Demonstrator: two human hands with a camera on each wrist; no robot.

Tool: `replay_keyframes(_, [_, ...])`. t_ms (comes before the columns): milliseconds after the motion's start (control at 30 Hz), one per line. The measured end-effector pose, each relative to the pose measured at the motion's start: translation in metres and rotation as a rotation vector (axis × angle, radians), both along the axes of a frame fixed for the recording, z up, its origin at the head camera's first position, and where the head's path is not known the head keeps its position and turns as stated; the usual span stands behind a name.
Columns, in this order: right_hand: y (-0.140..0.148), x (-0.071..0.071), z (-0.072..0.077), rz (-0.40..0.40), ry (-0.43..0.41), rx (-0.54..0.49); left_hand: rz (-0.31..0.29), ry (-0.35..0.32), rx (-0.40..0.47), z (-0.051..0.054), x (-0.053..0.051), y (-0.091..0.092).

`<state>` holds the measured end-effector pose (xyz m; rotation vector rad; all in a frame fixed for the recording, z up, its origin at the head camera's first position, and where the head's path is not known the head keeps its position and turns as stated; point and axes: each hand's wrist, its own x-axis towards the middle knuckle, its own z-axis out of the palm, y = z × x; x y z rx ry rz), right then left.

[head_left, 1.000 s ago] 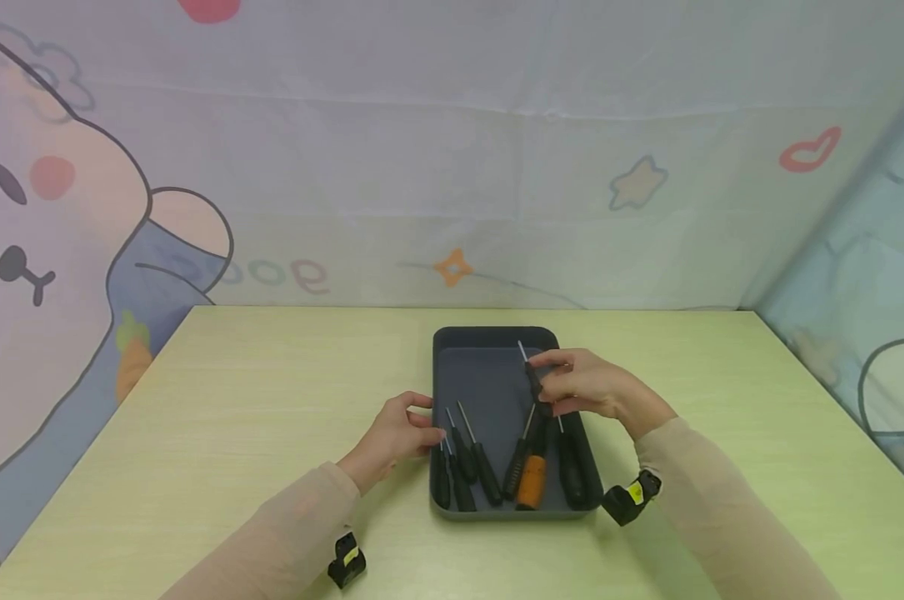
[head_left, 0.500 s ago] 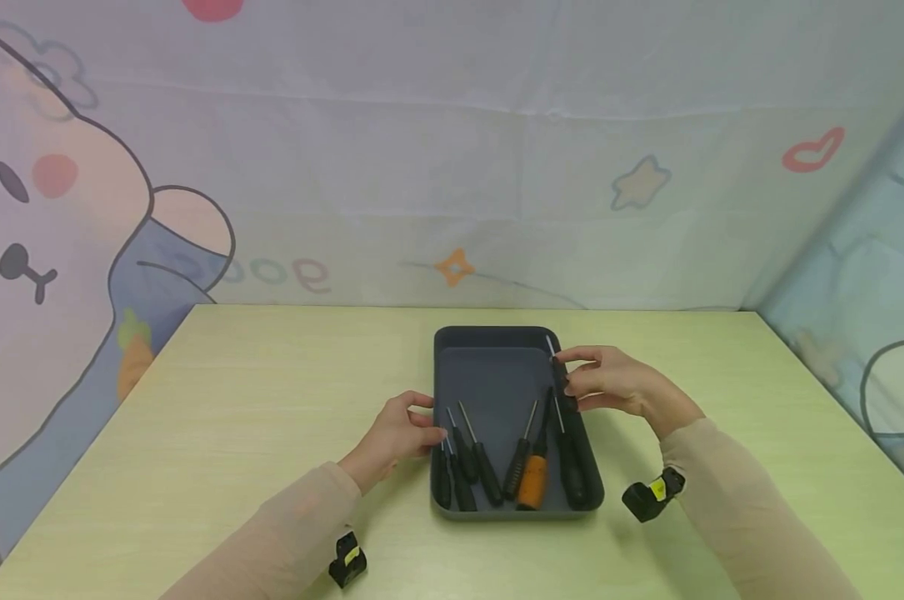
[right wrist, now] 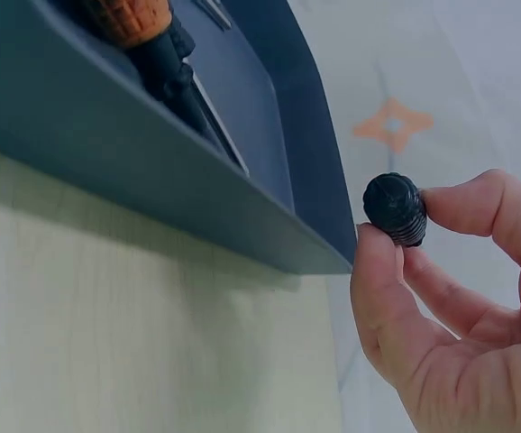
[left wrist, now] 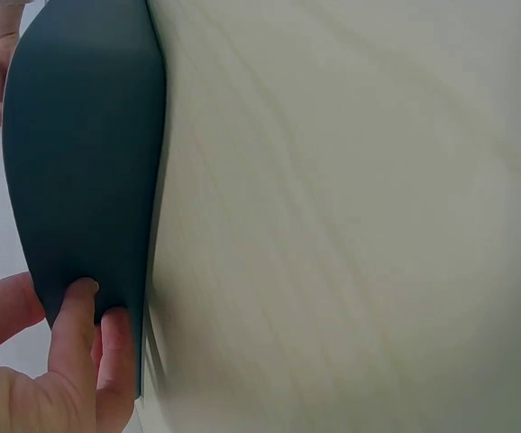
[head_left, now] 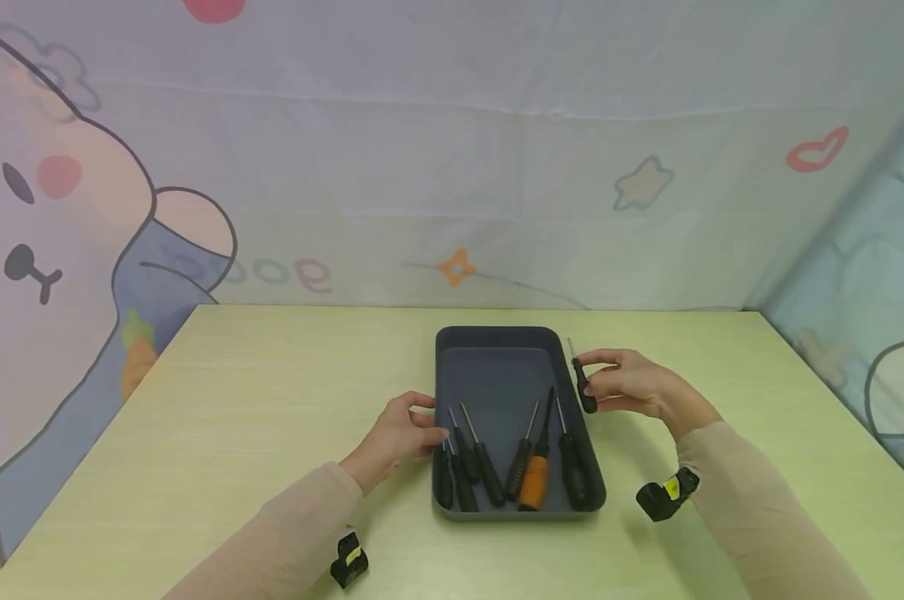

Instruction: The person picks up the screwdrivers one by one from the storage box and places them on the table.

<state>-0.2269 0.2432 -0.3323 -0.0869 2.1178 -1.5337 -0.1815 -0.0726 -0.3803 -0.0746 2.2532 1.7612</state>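
Observation:
A dark grey tray [head_left: 492,371] lies on the table with several screwdrivers in its near half. My left hand [head_left: 393,435] holds the tray's left wall, thumb over the rim, other fingers against the outside [left wrist: 78,311]. Just beyond the right rim, my right hand [head_left: 637,390] pinches a small black screwdriver [head_left: 582,387] by its handle, shaft pointing up and away. In the right wrist view the screwdriver's ribbed handle end [right wrist: 394,206] sits between thumb and fingers, off the table. Inside the tray are an orange-handled screwdriver [head_left: 533,483] and a thick black-handled screwdriver [head_left: 572,475].
More black screwdrivers [head_left: 487,475] lie toward the tray's left and middle. The pale wooden table [head_left: 287,367] stretches out on both sides of the tray. A printed cloth [head_left: 422,167] hangs behind its far edge.
My right hand has carried the small black screwdriver rightward, from above the tray across its right rim to outside it. The left hand and the tray stay in place.

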Motion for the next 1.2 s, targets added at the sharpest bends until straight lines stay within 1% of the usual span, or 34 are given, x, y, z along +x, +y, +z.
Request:
replay_keyframes(233, [0.009,-0.001,-0.005,-0.038,-0.013,0.008,-0.005,0.004,-0.002,0.001,0.001,0.000])
replay_keyframes(467, [0.017,-0.002,-0.012,-0.048,-0.019,0.021,0.000,0.002,0.002,0.001,0.001,0.000])
replay_keyframes(633, [0.020,-0.002,-0.017,-0.063,-0.035,0.056,0.000,0.000,0.005,0.000,0.001,0.000])
replay_keyframes(800, [0.023,-0.001,-0.021,-0.070,-0.025,0.097,-0.003,-0.001,0.007,-0.001,0.001,0.000])
replay_keyframes(1033, [0.023,0.000,-0.029,-0.113,-0.028,0.132,0.001,-0.003,0.008,-0.001,0.000,0.001])
replay_keyframes(1200, [0.023,0.001,-0.032,-0.116,-0.020,0.177,0.005,-0.003,0.014,0.000,0.000,0.002])
